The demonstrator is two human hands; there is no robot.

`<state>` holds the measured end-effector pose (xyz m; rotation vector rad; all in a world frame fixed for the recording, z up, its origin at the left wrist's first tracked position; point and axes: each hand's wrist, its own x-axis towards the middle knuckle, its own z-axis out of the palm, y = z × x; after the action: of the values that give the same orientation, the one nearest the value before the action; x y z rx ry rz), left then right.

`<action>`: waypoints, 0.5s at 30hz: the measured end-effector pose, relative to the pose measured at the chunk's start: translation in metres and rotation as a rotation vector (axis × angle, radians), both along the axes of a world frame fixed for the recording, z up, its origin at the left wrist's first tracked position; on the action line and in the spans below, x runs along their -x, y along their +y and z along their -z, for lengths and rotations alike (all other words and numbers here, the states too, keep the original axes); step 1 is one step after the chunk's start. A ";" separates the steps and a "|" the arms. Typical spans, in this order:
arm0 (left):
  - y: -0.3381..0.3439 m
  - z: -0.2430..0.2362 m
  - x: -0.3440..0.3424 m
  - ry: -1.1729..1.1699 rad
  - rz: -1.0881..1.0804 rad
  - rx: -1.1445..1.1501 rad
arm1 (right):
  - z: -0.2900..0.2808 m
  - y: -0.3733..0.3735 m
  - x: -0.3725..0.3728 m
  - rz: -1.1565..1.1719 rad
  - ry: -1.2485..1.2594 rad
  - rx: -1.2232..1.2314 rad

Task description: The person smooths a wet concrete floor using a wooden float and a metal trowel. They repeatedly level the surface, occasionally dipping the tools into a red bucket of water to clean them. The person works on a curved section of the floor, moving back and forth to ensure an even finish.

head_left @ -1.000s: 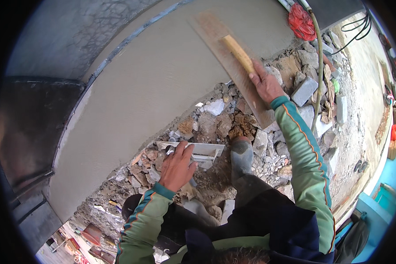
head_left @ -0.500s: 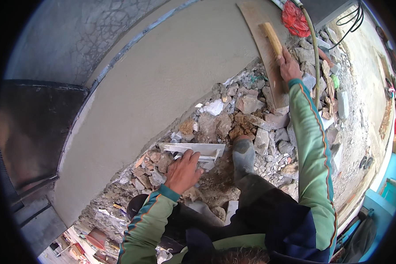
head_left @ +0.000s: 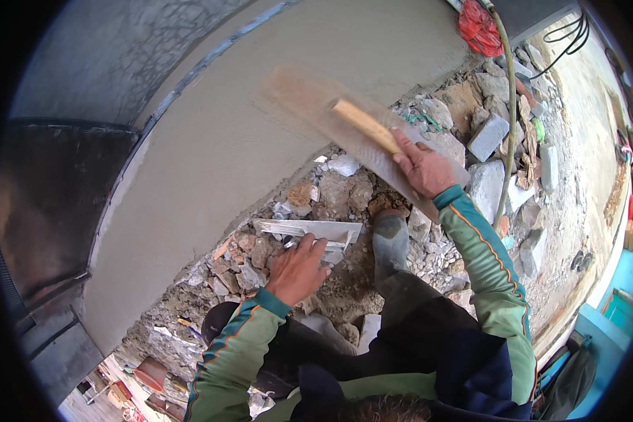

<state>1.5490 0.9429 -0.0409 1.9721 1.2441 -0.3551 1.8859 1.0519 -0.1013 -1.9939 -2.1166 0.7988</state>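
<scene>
Right grip (head_left: 427, 170) holds one long float (head_left: 365, 126); left grip (head_left: 296, 273) at one trowel (head_left: 325, 229).

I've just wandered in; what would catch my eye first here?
Probably the long wooden-handled float in the right hand's grip, slanting across the edge between the smooth grey surface and jumbled rubble. Next, the crumpled red plastic bag at the picture's upper right stands out.
</scene>
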 end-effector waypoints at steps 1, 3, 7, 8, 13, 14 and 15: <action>-0.002 0.000 0.003 -0.006 -0.013 -0.001 | 0.005 0.012 -0.018 0.063 0.002 -0.037; -0.006 -0.002 0.011 -0.018 -0.030 -0.002 | 0.012 0.041 -0.048 0.244 -0.039 -0.061; -0.005 -0.012 0.019 0.012 -0.012 0.018 | 0.063 0.125 -0.138 0.492 -0.058 -0.370; -0.010 -0.015 0.023 0.014 -0.023 0.017 | 0.057 0.142 -0.128 0.529 -0.067 -0.285; -0.018 -0.019 0.035 -0.015 -0.034 -0.007 | 0.045 0.150 -0.022 0.341 -0.018 -0.165; -0.018 -0.019 0.035 -0.030 -0.019 -0.036 | 0.043 0.144 0.002 0.293 0.000 -0.169; -0.018 -0.020 0.034 -0.045 -0.004 -0.065 | 0.042 0.137 0.021 0.247 0.016 -0.173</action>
<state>1.5146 0.9249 -0.0207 2.0215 1.2443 -0.2696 1.8644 1.1886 -0.1432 -2.0917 -1.8131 0.5688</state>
